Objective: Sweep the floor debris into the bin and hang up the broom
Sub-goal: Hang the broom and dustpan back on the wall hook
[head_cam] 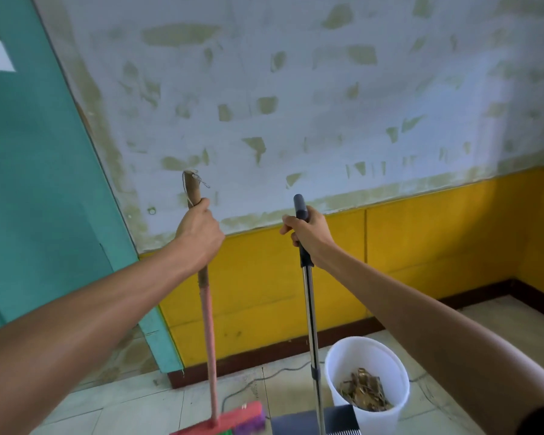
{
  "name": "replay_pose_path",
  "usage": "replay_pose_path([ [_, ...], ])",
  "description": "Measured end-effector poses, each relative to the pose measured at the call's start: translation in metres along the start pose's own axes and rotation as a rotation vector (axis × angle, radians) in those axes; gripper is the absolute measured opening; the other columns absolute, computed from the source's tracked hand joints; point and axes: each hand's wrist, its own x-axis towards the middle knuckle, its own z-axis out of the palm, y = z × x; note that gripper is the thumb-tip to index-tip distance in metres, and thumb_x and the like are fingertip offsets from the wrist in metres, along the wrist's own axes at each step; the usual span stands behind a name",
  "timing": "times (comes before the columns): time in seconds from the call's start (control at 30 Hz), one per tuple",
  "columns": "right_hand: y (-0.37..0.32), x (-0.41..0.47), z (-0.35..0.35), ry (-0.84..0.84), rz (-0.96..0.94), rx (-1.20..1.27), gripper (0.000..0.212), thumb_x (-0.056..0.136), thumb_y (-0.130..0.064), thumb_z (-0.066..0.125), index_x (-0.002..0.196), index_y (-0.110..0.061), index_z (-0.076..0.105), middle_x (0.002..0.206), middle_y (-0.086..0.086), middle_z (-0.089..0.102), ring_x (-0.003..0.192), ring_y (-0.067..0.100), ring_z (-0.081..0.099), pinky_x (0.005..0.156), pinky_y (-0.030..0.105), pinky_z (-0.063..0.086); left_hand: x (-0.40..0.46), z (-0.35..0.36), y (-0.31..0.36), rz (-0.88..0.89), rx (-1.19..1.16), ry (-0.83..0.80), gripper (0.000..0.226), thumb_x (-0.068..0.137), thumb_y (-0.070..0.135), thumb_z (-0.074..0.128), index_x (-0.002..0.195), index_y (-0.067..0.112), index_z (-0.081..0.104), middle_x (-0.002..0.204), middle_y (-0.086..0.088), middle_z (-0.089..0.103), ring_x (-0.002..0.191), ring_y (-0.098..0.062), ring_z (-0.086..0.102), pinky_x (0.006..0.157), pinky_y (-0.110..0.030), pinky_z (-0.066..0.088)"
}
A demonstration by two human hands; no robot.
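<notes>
My left hand [200, 233] grips the top of the broom [208, 324], which stands upright with a pink wooden handle and a red head with purple bristles on the floor. A thin string loop hangs from the handle's tip. My right hand [308, 235] holds the dark grip of the dustpan [310, 315], whose metal pole runs down to a dark pan at the bottom edge. To the right of the pan stands the white bin [333, 365], with dry leaves and debris [363, 392] in it.
A wall [296, 105] with peeling white paint above and yellow panels below faces me. A small hook or nail [151, 211] sits on the wall left of the broom tip. A teal door [38, 183] stands at the left. A thin cable [252, 383] lies on the tiled floor.
</notes>
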Motion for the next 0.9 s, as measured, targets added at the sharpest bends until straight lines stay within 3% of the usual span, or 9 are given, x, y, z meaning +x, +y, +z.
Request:
replay_pose_path([
  [0.1, -0.006, 0.004, 0.012, -0.038, -0.001, 0.02, 0.022, 0.085, -0.019, 0.069, 0.099, -0.012, 0.054, 0.067, 0.004, 0.063, 0.044, 0.009, 0.046, 0.047, 0.025, 0.042, -0.008, 0.006, -0.016, 0.026, -0.007, -0.024, 0.018, 0.095, 0.022, 0.05, 0.101, 0.021, 0.067, 0.106, 0.001, 0.07, 0.1, -0.019, 0.059, 0.098, -0.036, 0.029],
  [0.23, -0.015, 0.007, 0.032, -0.127, -0.008, 0.041, 0.029, 0.083, -0.019, 0.073, 0.099, -0.007, 0.052, 0.067, 0.006, 0.057, 0.048, 0.011, 0.047, 0.049, 0.025, 0.043, -0.023, 0.012, -0.039, 0.065, -0.012, -0.049, 0.014, 0.093, 0.026, 0.054, 0.096, 0.024, 0.068, 0.102, 0.004, 0.07, 0.094, -0.017, 0.058, 0.09, -0.034, 0.03],
  [0.4, -0.032, 0.009, 0.058, -0.205, -0.048, 0.06, 0.033, 0.081, -0.025, 0.076, 0.096, -0.008, 0.051, 0.068, 0.005, 0.055, 0.05, 0.013, 0.047, 0.052, 0.028, 0.044, -0.039, 0.002, -0.074, 0.099, -0.087, -0.042, 0.009, 0.086, 0.029, 0.064, 0.078, 0.028, 0.068, 0.081, 0.011, 0.066, 0.081, -0.014, 0.057, 0.085, -0.033, 0.032],
  [0.53, -0.052, 0.011, 0.082, -0.281, -0.088, 0.108, 0.025, 0.087, -0.025, 0.064, 0.097, -0.007, 0.051, 0.07, 0.005, 0.06, 0.049, 0.015, 0.046, 0.05, 0.03, 0.04, -0.046, -0.02, -0.099, 0.105, -0.113, 0.01, 0.02, 0.083, 0.027, 0.062, 0.064, 0.024, 0.06, 0.066, 0.013, 0.059, 0.073, -0.012, 0.055, 0.082, -0.033, 0.032],
  [0.63, -0.068, 0.012, 0.099, -0.336, -0.077, 0.162, 0.03, 0.082, -0.031, 0.055, 0.096, -0.005, 0.052, 0.065, 0.001, 0.062, 0.049, 0.014, 0.046, 0.05, 0.029, 0.04, -0.049, -0.04, -0.112, 0.085, -0.127, 0.075, 0.015, 0.085, 0.029, 0.059, 0.073, 0.028, 0.067, 0.066, 0.013, 0.061, 0.075, -0.011, 0.056, 0.083, -0.033, 0.031],
  [0.73, -0.081, 0.009, 0.114, -0.43, -0.131, 0.155, 0.024, 0.073, -0.031, 0.051, 0.079, -0.009, 0.049, 0.062, 0.001, 0.047, 0.052, 0.014, 0.042, 0.053, 0.031, 0.038, -0.049, -0.061, -0.117, 0.049, -0.132, 0.161, 0.019, 0.086, 0.031, 0.057, 0.068, 0.028, 0.06, 0.064, 0.013, 0.056, 0.074, -0.011, 0.053, 0.081, -0.033, 0.027],
  [0.8, -0.086, 0.006, 0.122, -0.479, -0.227, 0.102, 0.022, 0.072, -0.027, 0.048, 0.084, -0.008, 0.052, 0.06, 0.002, 0.047, 0.054, 0.015, 0.046, 0.05, 0.031, 0.043, -0.05, -0.072, -0.12, 0.028, -0.135, 0.209, 0.014, 0.086, 0.03, 0.057, 0.073, 0.029, 0.062, 0.067, 0.011, 0.057, 0.077, -0.014, 0.054, 0.083, -0.034, 0.028],
  [0.9, -0.089, 0.002, 0.127, -0.512, -0.296, 0.117, 0.021, 0.082, -0.015, 0.044, 0.09, -0.002, 0.059, 0.06, 0.008, 0.055, 0.057, 0.024, 0.053, 0.057, 0.045, 0.047, -0.049, -0.078, -0.126, 0.007, -0.154, 0.18, 0.012, 0.087, 0.033, 0.057, 0.08, 0.03, 0.066, 0.083, 0.011, 0.065, 0.082, -0.015, 0.055, 0.087, -0.034, 0.029],
])
